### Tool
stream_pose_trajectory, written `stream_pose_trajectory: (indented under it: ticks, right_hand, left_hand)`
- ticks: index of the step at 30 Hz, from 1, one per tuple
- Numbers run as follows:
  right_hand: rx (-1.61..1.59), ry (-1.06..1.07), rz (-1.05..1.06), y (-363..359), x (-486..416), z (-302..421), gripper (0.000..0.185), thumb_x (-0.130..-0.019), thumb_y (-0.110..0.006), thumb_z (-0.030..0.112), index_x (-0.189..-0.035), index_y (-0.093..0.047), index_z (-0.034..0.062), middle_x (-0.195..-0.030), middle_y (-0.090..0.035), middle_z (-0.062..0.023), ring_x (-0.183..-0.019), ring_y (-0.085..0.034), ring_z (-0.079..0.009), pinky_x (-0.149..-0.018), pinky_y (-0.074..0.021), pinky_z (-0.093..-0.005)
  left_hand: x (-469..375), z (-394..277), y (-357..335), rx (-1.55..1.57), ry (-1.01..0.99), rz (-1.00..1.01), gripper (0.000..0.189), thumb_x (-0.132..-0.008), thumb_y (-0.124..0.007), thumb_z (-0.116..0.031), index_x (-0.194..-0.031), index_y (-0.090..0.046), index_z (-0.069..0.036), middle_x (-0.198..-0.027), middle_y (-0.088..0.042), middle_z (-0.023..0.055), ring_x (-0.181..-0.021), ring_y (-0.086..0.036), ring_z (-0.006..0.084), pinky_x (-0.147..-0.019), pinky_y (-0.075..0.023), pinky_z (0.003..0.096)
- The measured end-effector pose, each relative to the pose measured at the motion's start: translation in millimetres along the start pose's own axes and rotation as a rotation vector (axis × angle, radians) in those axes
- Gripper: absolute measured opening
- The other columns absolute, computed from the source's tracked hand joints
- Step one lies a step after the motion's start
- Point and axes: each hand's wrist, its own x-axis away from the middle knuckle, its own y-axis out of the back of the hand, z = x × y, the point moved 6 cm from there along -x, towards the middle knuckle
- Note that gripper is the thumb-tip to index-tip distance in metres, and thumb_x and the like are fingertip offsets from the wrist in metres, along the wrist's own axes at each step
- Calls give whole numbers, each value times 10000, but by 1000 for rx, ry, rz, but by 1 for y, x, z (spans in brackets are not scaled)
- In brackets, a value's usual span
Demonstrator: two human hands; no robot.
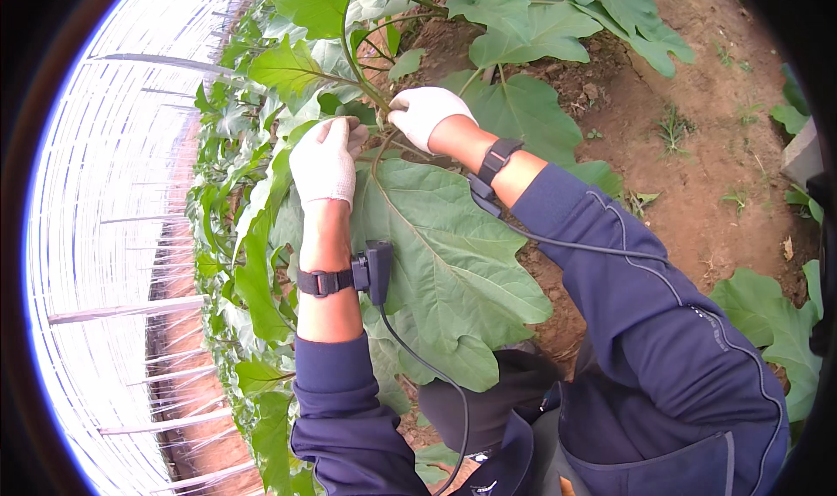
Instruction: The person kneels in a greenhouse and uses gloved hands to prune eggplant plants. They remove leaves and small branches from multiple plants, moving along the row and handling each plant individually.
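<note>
Both hands wear white knit gloves and are raised at a large leafy plant, which looks like an eggplant. My right hand has its fingers closed around the green plant stem, near a fork where several leaf stalks meet. To its left, my left hand is bent with fingertips together beside the stem; whether something thin lies between them cannot be told. Below both hands hangs a broad lobed leaf with a pale midrib. A lighter young leaf stands above my left hand.
A dense row of similar plants runs down the left side. Beyond it is a bright covering with wooden poles. Brown soil with small weeds lies at the right, with more leaves near the edge. Cabled wrist devices are strapped to both forearms.
</note>
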Motion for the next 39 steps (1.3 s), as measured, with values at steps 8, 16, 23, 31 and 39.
stream_pose_trajectory:
  ticks: [8,16,23,31,39]
  right_hand:
    - [-45,-61,-20,-6,-2,6,373,-993,-606,385,-1177,-795,122,-1176,-776,-167,-1104,-724,-382,-973,-570,-496]
    - [-10,94,62,-8,8,22,279,-1000,-612,299,-1154,-822,201,-1137,-792,-123,-1062,-738,-367,-940,-585,-479]
    - [84,277,179,-5,24,44,388,-978,-583,284,-1299,-776,185,-1188,-727,-156,-1140,-700,-367,-1011,-550,-464]
    - [-172,275,218,9,25,62,457,-1006,-543,427,-1275,-761,130,-1225,-749,-176,-1157,-696,-384,-1014,-538,-474]
    - [-181,149,-71,35,35,61,347,-1015,-605,390,-1195,-754,132,-1170,-768,-148,-1119,-713,-374,-958,-559,-460]
  left_hand:
    - [18,1,1,-89,-53,141,291,-1069,-622,-147,-1154,-763,92,-1040,-807,156,-956,-783,198,-894,-623,321]
    - [7,-17,-17,-195,-106,190,310,-1058,-645,-202,-1207,-786,30,-1016,-824,121,-920,-779,170,-863,-594,303]
    - [0,-52,-17,-1009,-322,52,378,-1050,-555,-286,-1331,-756,-133,-1160,-776,194,-1074,-750,372,-932,-587,430]
    - [47,-79,-21,-1678,-465,-76,253,-1062,-560,-312,-1067,-716,-113,-1059,-773,146,-887,-784,366,-770,-624,474]
    - [93,-102,-41,-1665,-763,-126,200,-1003,-668,-298,-914,-720,-126,-881,-720,87,-715,-757,285,-640,-602,416]
